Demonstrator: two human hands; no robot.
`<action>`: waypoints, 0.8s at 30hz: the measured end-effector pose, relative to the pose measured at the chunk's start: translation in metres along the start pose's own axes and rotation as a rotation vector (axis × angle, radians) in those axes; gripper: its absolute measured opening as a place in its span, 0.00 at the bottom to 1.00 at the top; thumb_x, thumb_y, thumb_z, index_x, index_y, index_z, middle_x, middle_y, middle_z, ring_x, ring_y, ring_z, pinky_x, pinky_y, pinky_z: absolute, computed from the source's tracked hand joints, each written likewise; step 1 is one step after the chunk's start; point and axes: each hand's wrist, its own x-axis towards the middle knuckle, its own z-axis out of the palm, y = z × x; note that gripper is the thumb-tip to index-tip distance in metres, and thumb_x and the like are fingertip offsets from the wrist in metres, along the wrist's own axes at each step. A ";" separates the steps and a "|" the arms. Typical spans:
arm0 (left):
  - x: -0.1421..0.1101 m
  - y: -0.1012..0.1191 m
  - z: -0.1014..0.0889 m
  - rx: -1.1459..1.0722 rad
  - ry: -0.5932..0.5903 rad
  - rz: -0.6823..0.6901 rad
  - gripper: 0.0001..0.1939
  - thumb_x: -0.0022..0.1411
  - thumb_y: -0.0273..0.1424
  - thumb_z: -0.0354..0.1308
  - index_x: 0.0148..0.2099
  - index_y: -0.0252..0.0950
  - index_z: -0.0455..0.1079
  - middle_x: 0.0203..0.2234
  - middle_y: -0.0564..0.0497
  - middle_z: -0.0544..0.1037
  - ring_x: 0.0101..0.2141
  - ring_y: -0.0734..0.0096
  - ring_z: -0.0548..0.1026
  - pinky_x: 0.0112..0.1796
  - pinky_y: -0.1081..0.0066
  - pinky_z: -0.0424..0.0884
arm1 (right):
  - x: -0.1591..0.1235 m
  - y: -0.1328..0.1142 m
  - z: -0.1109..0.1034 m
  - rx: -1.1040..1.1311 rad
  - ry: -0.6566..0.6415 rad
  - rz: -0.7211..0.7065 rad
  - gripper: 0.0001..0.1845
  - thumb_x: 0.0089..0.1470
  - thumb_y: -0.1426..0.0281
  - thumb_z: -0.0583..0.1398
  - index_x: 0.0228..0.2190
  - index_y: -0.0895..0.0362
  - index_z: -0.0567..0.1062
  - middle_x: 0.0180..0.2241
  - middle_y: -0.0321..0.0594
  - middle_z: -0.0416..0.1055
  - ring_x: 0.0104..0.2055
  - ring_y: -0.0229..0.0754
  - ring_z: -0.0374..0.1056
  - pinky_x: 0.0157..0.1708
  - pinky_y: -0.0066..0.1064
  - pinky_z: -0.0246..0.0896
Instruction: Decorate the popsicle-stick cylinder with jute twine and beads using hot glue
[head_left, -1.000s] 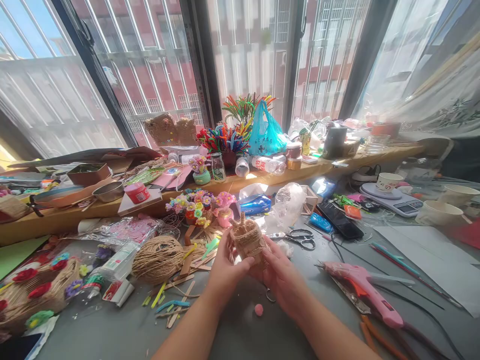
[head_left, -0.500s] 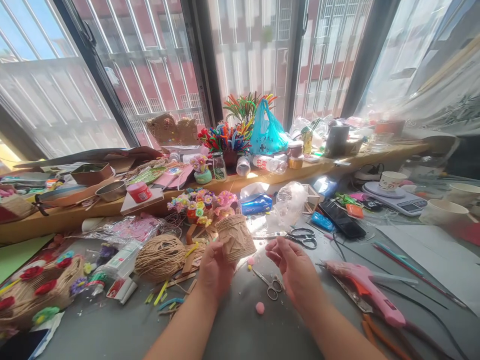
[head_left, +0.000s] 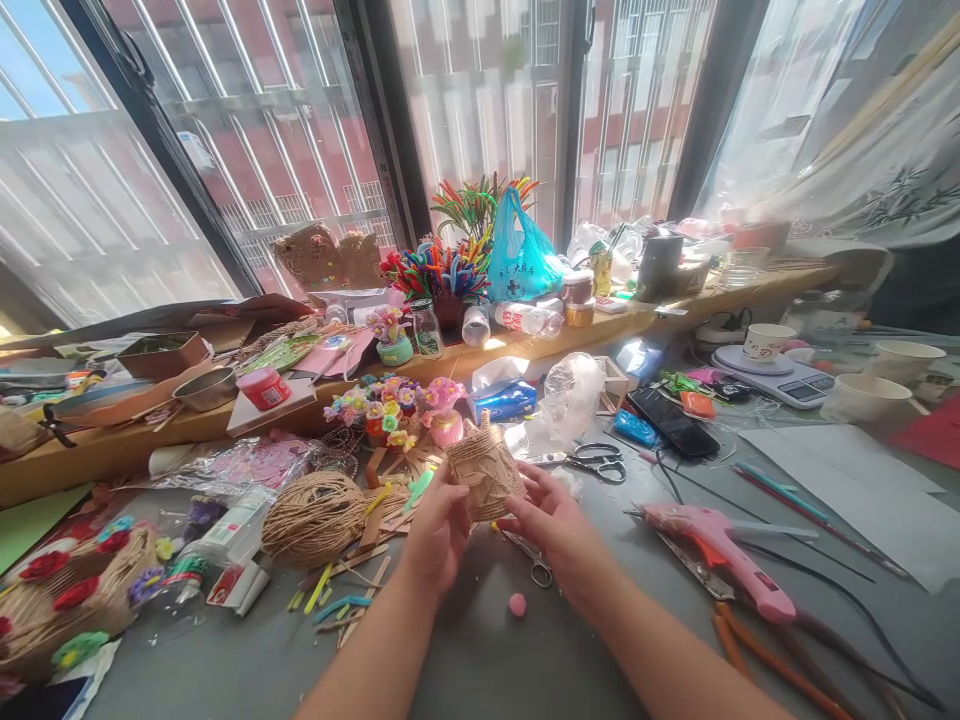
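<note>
Between both hands, above the grey table, is a small brown craft pot (head_left: 484, 478) wrapped with twine round its rim and patched with crumpled brown paper. My left hand (head_left: 437, 530) grips it from the left, fingers closed on its side. On the other side, the fingers of my right hand (head_left: 551, 515) are closed against its right edge. Small scissors (head_left: 540, 570) lie beneath my right hand, partly covered by it. A pink pompom (head_left: 517, 605) rests on the table in front of the pot. Behind my right hand lie black-handled scissors (head_left: 596, 462).
Left of my hands lies a ball of twine (head_left: 313, 518) among sticks and scraps. A pink glue gun (head_left: 724, 555) with its cord and orange-handled pliers (head_left: 739, 640) lie on the right. Farther back are a phone (head_left: 671, 422), a scale (head_left: 802, 383) and a cluttered wooden ledge (head_left: 630, 325).
My right hand has moved left from apart and now touches the pot. The pot has shifted slightly right and turned in my left hand. The view has moved a little.
</note>
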 end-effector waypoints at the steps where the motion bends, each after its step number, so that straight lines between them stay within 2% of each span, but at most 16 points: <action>1: -0.001 0.000 0.002 0.018 -0.003 0.005 0.28 0.57 0.31 0.66 0.61 0.43 0.75 0.51 0.45 0.85 0.58 0.47 0.79 0.58 0.53 0.72 | 0.001 0.000 -0.001 0.004 0.005 0.005 0.37 0.42 0.55 0.80 0.52 0.49 0.80 0.51 0.45 0.82 0.47 0.52 0.79 0.46 0.45 0.74; 6: -0.005 -0.004 0.009 0.110 -0.003 -0.004 0.36 0.52 0.29 0.72 0.64 0.41 0.72 0.56 0.41 0.83 0.57 0.47 0.80 0.59 0.54 0.70 | 0.003 0.001 -0.002 0.028 0.018 0.034 0.37 0.43 0.52 0.79 0.52 0.50 0.79 0.52 0.46 0.81 0.50 0.54 0.78 0.47 0.45 0.75; 8: -0.004 -0.004 0.009 0.120 -0.007 -0.010 0.38 0.51 0.29 0.74 0.64 0.41 0.71 0.56 0.41 0.83 0.56 0.48 0.80 0.59 0.55 0.71 | 0.003 0.001 -0.002 0.034 0.017 0.042 0.37 0.43 0.53 0.79 0.52 0.51 0.78 0.52 0.47 0.81 0.48 0.52 0.79 0.46 0.44 0.75; 13: -0.004 0.000 0.003 0.107 -0.040 -0.069 0.31 0.55 0.28 0.67 0.62 0.44 0.73 0.54 0.45 0.84 0.53 0.53 0.81 0.52 0.59 0.73 | 0.003 0.000 -0.002 0.036 0.017 0.059 0.38 0.42 0.55 0.79 0.53 0.51 0.78 0.50 0.45 0.81 0.38 0.46 0.79 0.39 0.39 0.74; 17: -0.005 0.001 0.000 0.093 -0.077 -0.107 0.24 0.56 0.31 0.65 0.56 0.40 0.77 0.53 0.43 0.84 0.53 0.51 0.80 0.50 0.59 0.74 | 0.003 -0.006 -0.004 0.045 0.029 0.064 0.30 0.47 0.54 0.76 0.49 0.51 0.80 0.48 0.43 0.82 0.44 0.51 0.79 0.36 0.36 0.71; 24: -0.006 -0.001 0.009 0.091 -0.124 -0.103 0.29 0.52 0.29 0.67 0.58 0.38 0.76 0.55 0.40 0.83 0.55 0.45 0.80 0.54 0.54 0.74 | 0.003 -0.016 -0.006 0.059 0.019 0.074 0.24 0.53 0.51 0.72 0.47 0.50 0.80 0.46 0.40 0.83 0.52 0.56 0.76 0.41 0.40 0.73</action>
